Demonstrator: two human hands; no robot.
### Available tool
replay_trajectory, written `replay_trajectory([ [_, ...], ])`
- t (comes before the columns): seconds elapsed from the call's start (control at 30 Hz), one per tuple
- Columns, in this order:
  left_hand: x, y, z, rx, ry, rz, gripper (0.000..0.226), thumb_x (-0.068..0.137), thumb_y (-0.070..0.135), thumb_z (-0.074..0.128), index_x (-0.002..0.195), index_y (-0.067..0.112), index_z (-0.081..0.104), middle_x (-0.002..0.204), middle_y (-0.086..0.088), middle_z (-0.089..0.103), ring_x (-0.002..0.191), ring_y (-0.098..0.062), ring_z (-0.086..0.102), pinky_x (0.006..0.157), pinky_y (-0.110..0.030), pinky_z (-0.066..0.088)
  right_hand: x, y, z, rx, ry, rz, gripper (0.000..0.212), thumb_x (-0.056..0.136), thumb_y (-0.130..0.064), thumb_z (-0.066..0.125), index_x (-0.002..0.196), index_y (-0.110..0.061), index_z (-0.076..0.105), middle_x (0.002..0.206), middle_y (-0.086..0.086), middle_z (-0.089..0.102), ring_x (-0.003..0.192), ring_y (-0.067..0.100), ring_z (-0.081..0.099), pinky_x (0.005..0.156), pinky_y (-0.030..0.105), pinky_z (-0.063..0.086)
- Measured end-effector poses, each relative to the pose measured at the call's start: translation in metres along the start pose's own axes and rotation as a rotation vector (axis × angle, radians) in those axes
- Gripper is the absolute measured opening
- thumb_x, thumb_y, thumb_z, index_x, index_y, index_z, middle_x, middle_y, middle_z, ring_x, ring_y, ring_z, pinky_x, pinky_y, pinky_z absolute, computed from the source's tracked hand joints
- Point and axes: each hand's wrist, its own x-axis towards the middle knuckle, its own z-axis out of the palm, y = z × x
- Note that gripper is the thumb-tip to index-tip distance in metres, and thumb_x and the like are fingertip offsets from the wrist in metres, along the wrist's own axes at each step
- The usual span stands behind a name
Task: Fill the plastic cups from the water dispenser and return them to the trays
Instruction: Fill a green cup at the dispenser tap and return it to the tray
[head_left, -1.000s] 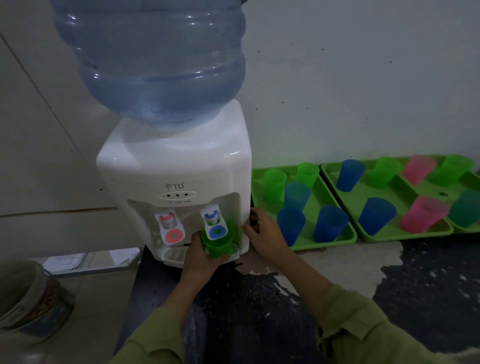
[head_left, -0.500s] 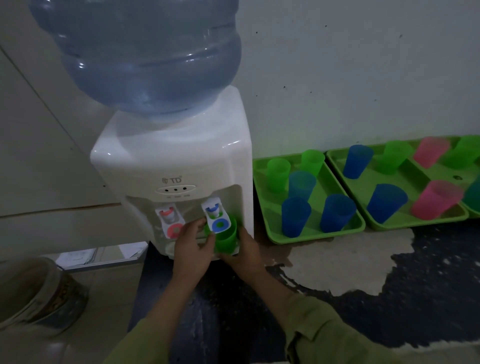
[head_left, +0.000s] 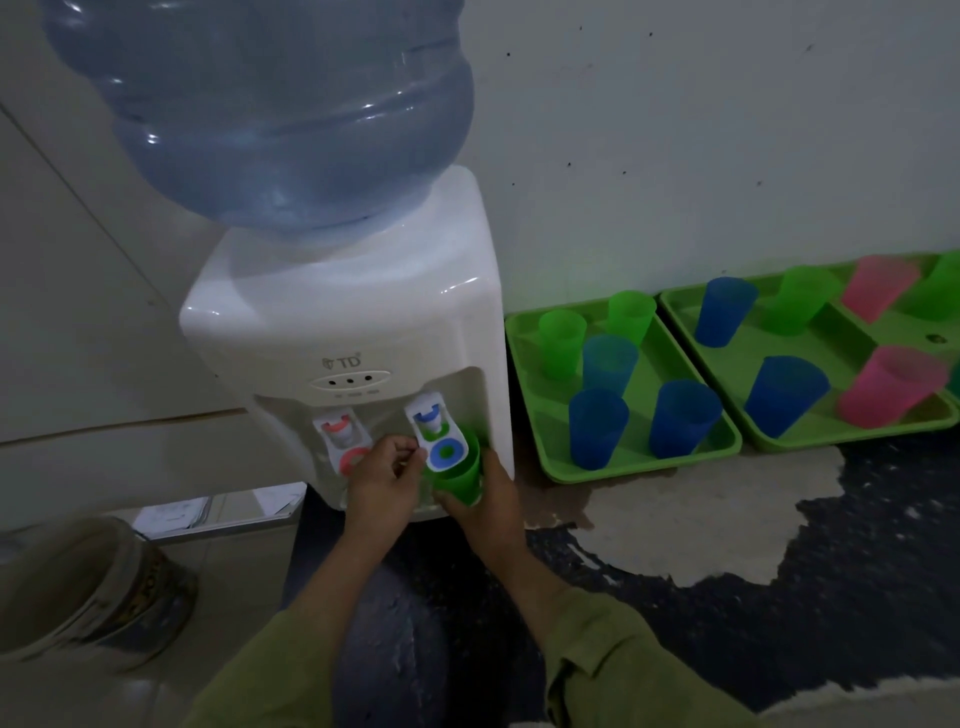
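While our right hand (head_left: 492, 503) gripped the green cup (head_left: 460, 475) from the near right, under the blue tap (head_left: 435, 435) of the water dispenser (head_left: 353, 322), our left hand (head_left: 385, 482) curled against the tap's left edge; whether it pinched, we couldn't tell. A second earlier, the left held the cup.
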Motion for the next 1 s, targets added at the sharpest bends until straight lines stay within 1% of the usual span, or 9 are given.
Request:
replay_trajectory([
  [0.07,-0.004,0.001,-0.001,0.007,-0.015,0.012,0.005,0.088,0.011,0.06,0.086,0.015,0.057,0.074,0.009,0.061,0.07,-0.01,0.057,0.064,-0.019,0.043,0.0,0.002,0.001,-0.017,0.003,0.01,0.058,0.067,-0.029,0.079,0.119,-0.023,0.052,0.113,-0.003,0.064,0.104,0.01,0.062,0.09,0.036,0.052],
  [0.17,-0.01,0.008,-0.005,-0.013,-0.019,0.037,0.013,0.086,0.005,0.061,0.081,0.016,0.056,0.071,0.008,0.06,0.065,-0.006,0.055,0.058,-0.009,0.041,0.002,0.002,0.002,-0.037,0.01,0.023,0.058,0.064,-0.034,0.08,0.115,-0.026,0.053,0.11,-0.005,0.065,0.101,0.011,0.063,0.087,0.039,0.053],
  [0.23,-0.013,0.014,-0.008,-0.062,-0.008,0.048,0.022,0.085,0.0,0.061,0.076,0.02,0.055,0.069,0.006,0.061,0.062,-0.003,0.054,0.056,-0.008,0.041,0.003,0.003,0.002,-0.034,0.011,0.031,0.059,0.063,-0.036,0.08,0.114,-0.027,0.053,0.109,-0.006,0.066,0.101,0.01,0.063,0.087,0.039,0.053],
  [0.4,-0.018,0.03,-0.019,-0.175,-0.017,-0.025,0.03,0.085,-0.004,0.056,0.071,0.022,0.058,0.067,0.005,0.061,0.051,0.008,0.055,0.051,-0.004,0.039,0.003,0.006,0.003,-0.058,-0.002,0.018,0.065,0.063,-0.034,0.081,0.12,-0.027,0.049,0.112,-0.008,0.065,0.104,0.009,0.062,0.089,0.038,0.053],
  [0.57,-0.008,0.038,-0.033,-0.188,-0.03,-0.132,0.028,0.089,0.004,0.052,0.066,0.018,0.059,0.047,0.008,0.056,0.043,0.001,0.048,0.048,-0.021,0.035,0.004,0.002,0.001,-0.092,0.001,0.009,0.066,0.065,-0.029,0.083,0.122,-0.024,0.049,0.113,-0.004,0.065,0.104,0.013,0.061,0.09,0.034,0.051],
  [0.73,-0.006,0.046,-0.042,-0.1,-0.087,-0.09,0.028,0.09,0.008,0.052,0.066,0.02,0.061,0.056,0.007,0.063,0.042,0.006,0.052,0.045,-0.013,0.039,0.004,-0.002,0.0,-0.111,-0.001,0.027,0.067,0.063,-0.03,0.085,0.12,-0.023,0.051,0.111,-0.002,0.067,0.103,0.015,0.062,0.089,0.034,0.051],
  [0.8,-0.007,0.046,-0.047,-0.062,-0.099,-0.058,0.024,0.09,0.013,0.055,0.069,0.023,0.062,0.056,0.008,0.065,0.046,0.002,0.055,0.057,-0.021,0.045,0.004,-0.005,-0.001,-0.123,-0.008,0.028,0.068,0.063,-0.028,0.085,0.122,-0.019,0.051,0.112,-0.001,0.067,0.103,0.015,0.062,0.088,0.029,0.05],
  [0.9,-0.009,0.047,-0.055,0.061,0.007,0.02,0.011,0.086,0.026,0.062,0.075,0.027,0.063,0.068,0.006,0.069,0.061,-0.011,0.064,0.067,-0.033,0.053,0.004,-0.009,-0.005,-0.119,-0.031,0.037,0.069,0.064,-0.025,0.085,0.124,-0.017,0.051,0.113,0.0,0.067,0.104,0.015,0.062,0.088,0.025,0.048],
  [1.0,-0.017,0.059,-0.063,0.083,0.259,0.304,0.009,0.085,0.031,0.059,0.086,0.024,0.064,0.073,0.002,0.068,0.063,-0.013,0.064,0.065,-0.024,0.054,0.004,-0.014,-0.008,-0.134,-0.046,0.032,0.069,0.065,-0.025,0.084,0.125,-0.016,0.051,0.113,0.0,0.067,0.104,0.015,0.061,0.084,0.019,0.044],
])
